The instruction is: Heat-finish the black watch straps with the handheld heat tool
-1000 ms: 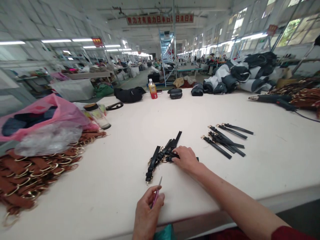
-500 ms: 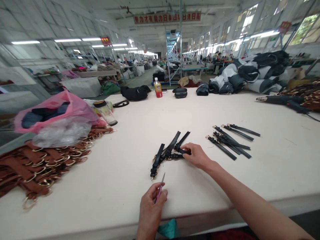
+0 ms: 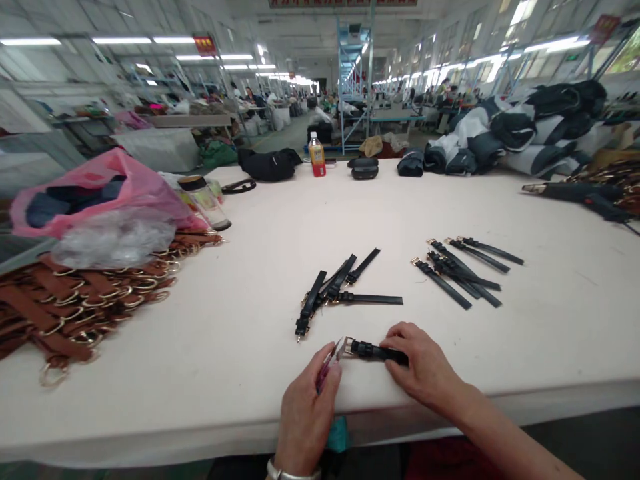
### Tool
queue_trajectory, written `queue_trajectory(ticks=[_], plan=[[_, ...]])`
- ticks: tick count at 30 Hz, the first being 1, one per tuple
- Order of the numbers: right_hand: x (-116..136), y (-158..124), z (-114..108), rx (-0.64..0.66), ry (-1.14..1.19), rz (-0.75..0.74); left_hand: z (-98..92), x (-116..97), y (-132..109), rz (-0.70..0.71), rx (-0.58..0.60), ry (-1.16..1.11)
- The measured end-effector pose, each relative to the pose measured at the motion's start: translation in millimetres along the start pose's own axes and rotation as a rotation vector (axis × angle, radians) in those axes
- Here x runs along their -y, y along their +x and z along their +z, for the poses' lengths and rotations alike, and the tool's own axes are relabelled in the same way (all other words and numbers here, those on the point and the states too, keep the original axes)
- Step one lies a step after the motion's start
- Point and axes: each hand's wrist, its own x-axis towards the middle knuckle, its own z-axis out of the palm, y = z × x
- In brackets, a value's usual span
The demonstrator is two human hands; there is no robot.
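My left hand (image 3: 307,403) is closed around purple-handled thread snips (image 3: 325,369), their blades spread beside a gold buckle. That buckle ends a short black buckle strap (image 3: 367,349), which my right hand (image 3: 425,360) pinches between thumb and fingers near the table's front edge. The strap's far end is hidden under the right hand. Just beyond both hands lies a loose group of similar black straps (image 3: 344,273), some crossing each other. To the right, a second group of black straps (image 3: 463,273) rests with buckles pointing away to the left.
Brown straps with gold rings (image 3: 90,293) are heaped at the left, beside a pink bag (image 3: 145,190) and a glass jar (image 3: 207,203). A drink bottle (image 3: 317,157) and black pouch (image 3: 270,164) stand at the back. A heat gun (image 3: 575,193) lies far right.
My right hand has taken a black strap from the middle group and drawn it toward me. The snips in my left hand have moved up to its buckle, blades now apart.
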Motion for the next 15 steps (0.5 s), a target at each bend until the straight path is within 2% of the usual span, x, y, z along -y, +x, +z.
queue_trajectory(ticks=[4, 7, 11, 15], plan=[[4.9, 8.9, 10.2, -0.051, 0.042, -0.056, 4.9, -5.3, -3.2, 0.054, 0.031, 0.107], [9.8, 15.8, 17.3, -0.027, 0.075, -0.077, 7.7, -6.1, -3.1, 0.089, 0.037, 0.181], [12.2, 22.1, 21.4, 0.041, 0.09, -0.031, 7.9, -5.0, -2.9, 0.122, 0.046, 0.26], [12.4, 23.5, 21.0, 0.04, 0.079, 0.031, 8.8, -4.2, -4.5, 0.168, 0.053, 0.309]])
